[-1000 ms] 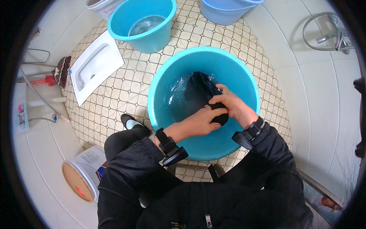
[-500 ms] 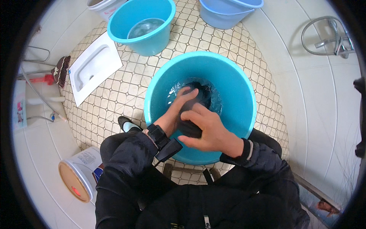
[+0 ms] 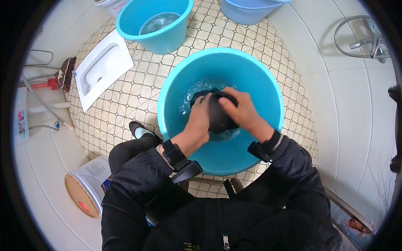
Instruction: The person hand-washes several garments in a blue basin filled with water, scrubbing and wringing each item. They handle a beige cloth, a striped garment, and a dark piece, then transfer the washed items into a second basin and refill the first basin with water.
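Grasping a bunched piece of black cloth (image 3: 220, 118) from both sides with bare left hand (image 3: 197, 122) and bare right hand (image 3: 243, 110), inside a large, round, turquoise plastic tub (image 3: 222, 158), at rippled, clear water (image 3: 184, 106). Working over beige patterned floor tiles (image 3: 296, 125), with a smaller turquoise plastic bucket (image 3: 167, 43) beyond the tub, near a white, rectangular squat toilet (image 3: 103, 70).

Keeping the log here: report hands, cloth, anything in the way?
Left hand, right hand holding black cloth. Cloth bunched inside turquoise tub. Nothing seen blocking.
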Motion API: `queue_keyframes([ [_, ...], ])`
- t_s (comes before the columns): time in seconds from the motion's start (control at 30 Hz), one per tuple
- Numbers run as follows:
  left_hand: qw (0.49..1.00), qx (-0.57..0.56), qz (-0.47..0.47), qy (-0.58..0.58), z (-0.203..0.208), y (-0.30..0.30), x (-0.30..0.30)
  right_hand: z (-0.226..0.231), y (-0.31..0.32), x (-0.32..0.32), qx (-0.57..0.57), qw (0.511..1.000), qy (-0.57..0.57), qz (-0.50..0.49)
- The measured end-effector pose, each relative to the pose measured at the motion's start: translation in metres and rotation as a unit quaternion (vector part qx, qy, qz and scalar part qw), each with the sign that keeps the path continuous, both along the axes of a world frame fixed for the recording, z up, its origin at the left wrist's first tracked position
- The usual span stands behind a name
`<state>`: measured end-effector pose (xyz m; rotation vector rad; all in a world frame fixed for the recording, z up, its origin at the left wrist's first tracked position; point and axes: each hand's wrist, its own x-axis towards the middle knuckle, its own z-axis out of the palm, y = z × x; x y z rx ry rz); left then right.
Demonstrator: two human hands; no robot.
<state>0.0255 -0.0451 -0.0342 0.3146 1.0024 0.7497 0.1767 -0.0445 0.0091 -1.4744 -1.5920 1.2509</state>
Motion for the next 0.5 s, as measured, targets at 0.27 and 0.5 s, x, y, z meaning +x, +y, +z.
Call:
queue_keyframes([
  [0.27,0.999,0.018,0.039,-0.004,0.035,0.001,-0.001,0.045,-0.012,0.02,-0.104,0.952,-0.165,0.237],
  [0.5,0.965,0.167,-0.127,0.158,0.051,0.018,-0.033,0.046,0.02,0.036,-0.105,0.945,-0.3,0.079],
])
